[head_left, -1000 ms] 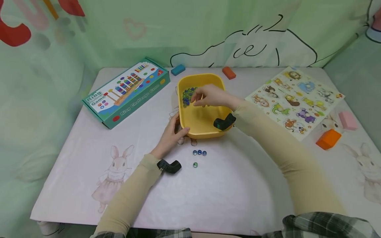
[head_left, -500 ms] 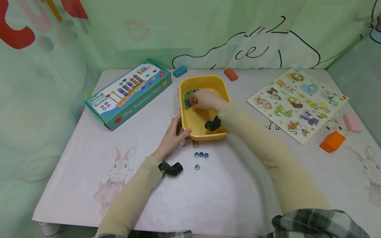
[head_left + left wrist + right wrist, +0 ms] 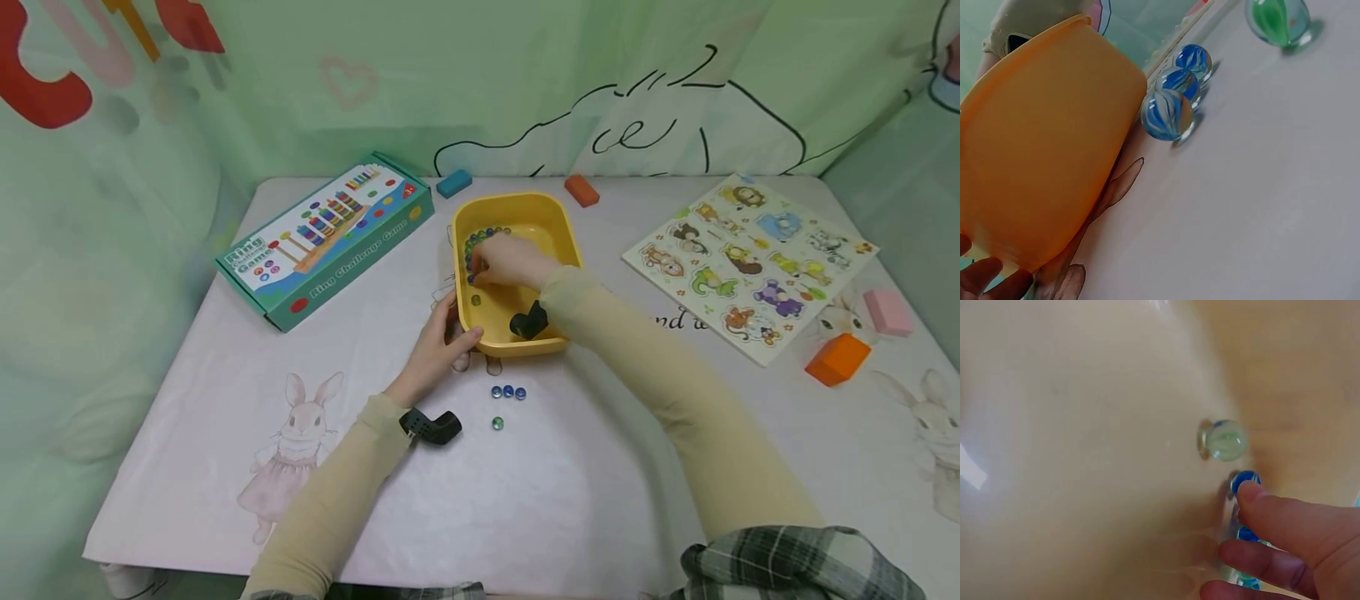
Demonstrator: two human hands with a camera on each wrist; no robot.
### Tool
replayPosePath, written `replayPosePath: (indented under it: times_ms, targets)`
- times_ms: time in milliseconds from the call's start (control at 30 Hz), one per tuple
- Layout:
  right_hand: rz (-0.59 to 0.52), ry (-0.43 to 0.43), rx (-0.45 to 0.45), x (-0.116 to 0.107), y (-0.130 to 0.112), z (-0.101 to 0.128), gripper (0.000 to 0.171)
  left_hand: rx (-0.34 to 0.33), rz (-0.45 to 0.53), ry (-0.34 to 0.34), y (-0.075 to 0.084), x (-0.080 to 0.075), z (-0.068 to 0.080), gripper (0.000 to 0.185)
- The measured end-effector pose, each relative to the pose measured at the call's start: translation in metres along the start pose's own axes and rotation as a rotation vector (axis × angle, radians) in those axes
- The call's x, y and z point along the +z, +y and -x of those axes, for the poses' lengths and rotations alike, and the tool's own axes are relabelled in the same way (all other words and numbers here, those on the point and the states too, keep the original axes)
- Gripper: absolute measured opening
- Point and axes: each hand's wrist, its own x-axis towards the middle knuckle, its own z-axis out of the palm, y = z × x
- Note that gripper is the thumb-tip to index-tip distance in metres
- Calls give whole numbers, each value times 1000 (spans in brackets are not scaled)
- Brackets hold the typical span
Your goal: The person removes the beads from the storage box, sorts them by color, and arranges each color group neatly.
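Observation:
A yellow plastic tub [image 3: 517, 343] stands mid-table. My left hand [image 3: 437, 342] grips its near left corner, thumb over the rim and fingers on the outer wall [image 3: 1054, 137]. Inside, along the left wall, lie several blue and green glass marbles [image 3: 471, 250]. My right hand [image 3: 513, 260] reaches in over them, fingers pointing down. In the right wrist view, its thumb touches a blue marble [image 3: 1245, 480], and its fingers are spread apart beside more marbles. A pale green marble [image 3: 1227, 440] lies just off, also seen as a green marble [image 3: 476, 300] in the head view.
Before the tub, three blue marbles [image 3: 508, 392] line up, with a green marble [image 3: 498, 423] nearer. A ring game box [image 3: 326, 242] lies left. An animal puzzle board [image 3: 750, 262] is right, near orange [image 3: 837, 359] and pink blocks [image 3: 888, 312]. Blue [image 3: 453, 183] and red-orange blocks [image 3: 582, 190] sit behind.
My right hand has lowered among the marbles and shifted slightly toward me. One green marble now lies apart, nearer the tub's front. The left hand keeps its hold.

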Motion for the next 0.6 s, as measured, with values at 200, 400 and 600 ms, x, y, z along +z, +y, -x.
replayPosePath:
  times_ms: [200, 400, 600]
  targets:
    - [8, -11, -20, 2, -4, 0, 23, -26, -8, -2, 9, 0, 3, 69]
    - [-1, -13, -57, -2, -5, 7, 22, -36, -13, -14, 13, 0, 5, 70]
    - [-15, 16, -153, -21, -4, 30, 17, -15, 13, -2, -12, 0, -4, 72]
